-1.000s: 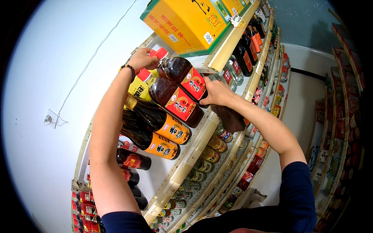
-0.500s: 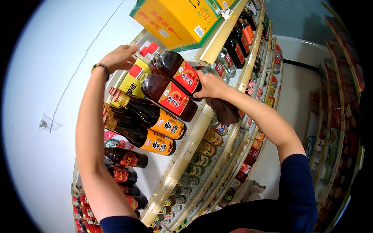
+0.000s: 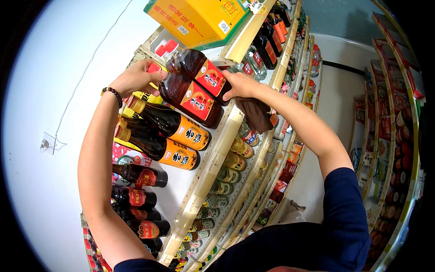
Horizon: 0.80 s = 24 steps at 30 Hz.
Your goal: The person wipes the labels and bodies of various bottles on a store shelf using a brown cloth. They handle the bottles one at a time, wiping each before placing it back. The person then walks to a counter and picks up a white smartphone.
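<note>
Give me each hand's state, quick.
Left hand: half-curled at neck of bottle; grip unclear.
Right hand: spread against base of neighbouring bottle; grip on cloth unclear.

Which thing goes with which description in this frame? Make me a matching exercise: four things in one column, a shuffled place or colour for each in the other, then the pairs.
Things
1. Left hand
2. Right hand
3. Cloth
4. Carton

Descriptions
A. Yellow with green edges
B. Beside the base of a red-labelled bottle
C. At a red bottle cap
D. Dark brown

Pairs: 1-C, 2-B, 3-D, 4-A
</note>
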Tool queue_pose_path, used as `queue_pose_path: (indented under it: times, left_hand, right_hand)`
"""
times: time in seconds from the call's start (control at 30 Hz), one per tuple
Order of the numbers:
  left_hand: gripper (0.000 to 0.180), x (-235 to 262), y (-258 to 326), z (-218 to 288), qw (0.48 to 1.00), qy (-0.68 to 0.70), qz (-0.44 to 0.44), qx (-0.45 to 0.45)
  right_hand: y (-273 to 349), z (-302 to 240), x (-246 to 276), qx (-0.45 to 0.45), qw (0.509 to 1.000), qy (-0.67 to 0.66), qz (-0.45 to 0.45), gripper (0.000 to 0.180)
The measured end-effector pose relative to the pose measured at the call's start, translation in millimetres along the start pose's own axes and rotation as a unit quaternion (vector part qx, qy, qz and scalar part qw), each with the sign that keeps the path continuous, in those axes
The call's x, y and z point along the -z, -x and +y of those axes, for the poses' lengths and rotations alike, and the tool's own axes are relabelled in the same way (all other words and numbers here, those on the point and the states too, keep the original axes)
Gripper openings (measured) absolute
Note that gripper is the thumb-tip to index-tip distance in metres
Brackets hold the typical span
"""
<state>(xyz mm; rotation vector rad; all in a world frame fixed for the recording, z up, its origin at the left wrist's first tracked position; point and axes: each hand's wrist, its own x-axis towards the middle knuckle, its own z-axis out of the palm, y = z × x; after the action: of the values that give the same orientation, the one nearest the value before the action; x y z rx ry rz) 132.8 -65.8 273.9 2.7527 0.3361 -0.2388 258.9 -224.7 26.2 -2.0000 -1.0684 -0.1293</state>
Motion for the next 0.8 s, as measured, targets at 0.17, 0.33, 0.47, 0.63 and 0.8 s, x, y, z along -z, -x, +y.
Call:
queue_pose_path:
  times: [0.17,0.33,0.47,0.63,0.8]
  left_hand:
    - [0.05,-5,-2,-2,0.999,0.023,0.022,-0.016]
    - [0.047,-2,-5,-9,0.999,0.032,0.02,-0.016]
    - [0.051,0,-7,-6,0.999,0.033,-0.008,-0.022]
    - [0.048,-4,-4,-1,0.999,0.034,0.002,-0.031]
    - [0.056,-4,0,-6,1.0,0.014,0.001,-0.021]
  right_hand:
    - [6,21,11,0.023,0.999,-0.026,-0.031,0.079]
    - [34,30,20,0.009,0.998,-0.063,-0.024,0.07]
    - [47,37,22,-0.006,0.996,-0.084,-0.025,0.065]
    - [67,46,28,-0.016,0.994,-0.107,-0.004,0.06]
    - [95,65,46,-0.127,0.965,-0.228,0.033,0.039]
